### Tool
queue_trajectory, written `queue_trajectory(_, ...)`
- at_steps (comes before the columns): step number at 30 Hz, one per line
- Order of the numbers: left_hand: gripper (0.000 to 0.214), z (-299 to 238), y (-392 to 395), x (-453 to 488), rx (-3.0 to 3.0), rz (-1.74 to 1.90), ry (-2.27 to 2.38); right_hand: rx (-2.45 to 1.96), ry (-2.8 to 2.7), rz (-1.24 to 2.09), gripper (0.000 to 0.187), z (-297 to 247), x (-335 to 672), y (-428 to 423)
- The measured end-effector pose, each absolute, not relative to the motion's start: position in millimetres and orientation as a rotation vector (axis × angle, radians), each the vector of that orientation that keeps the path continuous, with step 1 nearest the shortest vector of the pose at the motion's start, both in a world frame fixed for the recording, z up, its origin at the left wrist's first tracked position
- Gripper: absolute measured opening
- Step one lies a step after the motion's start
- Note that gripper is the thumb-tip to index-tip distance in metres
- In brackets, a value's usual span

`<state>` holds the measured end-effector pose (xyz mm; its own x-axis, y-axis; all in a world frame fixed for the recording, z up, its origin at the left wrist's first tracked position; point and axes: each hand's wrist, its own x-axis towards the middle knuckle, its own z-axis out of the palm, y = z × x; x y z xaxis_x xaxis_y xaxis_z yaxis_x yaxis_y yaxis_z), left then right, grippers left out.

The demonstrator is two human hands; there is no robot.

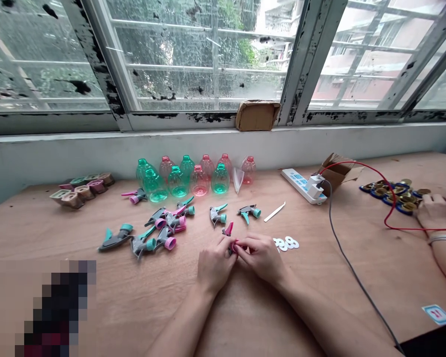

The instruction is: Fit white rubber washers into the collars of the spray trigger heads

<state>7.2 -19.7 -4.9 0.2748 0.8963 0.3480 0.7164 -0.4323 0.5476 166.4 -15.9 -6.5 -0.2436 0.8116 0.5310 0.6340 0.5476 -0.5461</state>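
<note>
Both of my hands meet over the table around a pink and grey spray trigger head (229, 230). My left hand (216, 263) is closed round its body, and the fingers of my right hand (262, 255) pinch at its pink collar. Much of the trigger head is hidden by my fingers. White ring washers (290, 242) lie just beyond my right hand, partly covered by it. Several more spray trigger heads (167, 220), with pink or teal collars, lie left of my hands. A teal-collared trigger head (250, 212) and white tweezers (275, 211) lie beyond them.
Green and pink clear bottles (178, 183) stand along the wall. Wooden-looking containers (82, 191) sit at left. A power strip (304, 186) with red and grey cables is at right, beside a cardboard box (334, 168). Another person's hand (434, 210) touches gold and blue discs (397, 196).
</note>
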Motion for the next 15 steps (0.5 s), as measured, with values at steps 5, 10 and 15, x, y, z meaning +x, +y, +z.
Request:
queue_trajectory(5,0.021,-5,-19,7,2.28,0.882,1.488,-1.142,-2.012,0.293,0.02,-7,169,-14)
queue_trajectory(10,0.022,-4,-18,7,2.288,0.876,1.466,-1.132,-2.061,0.313,0.02,-4,174,-10)
queue_trajectory(15,0.023,-2,-19,8,2.281,0.854,1.452,-1.106,-2.095,0.298,0.02,-3,178,-8)
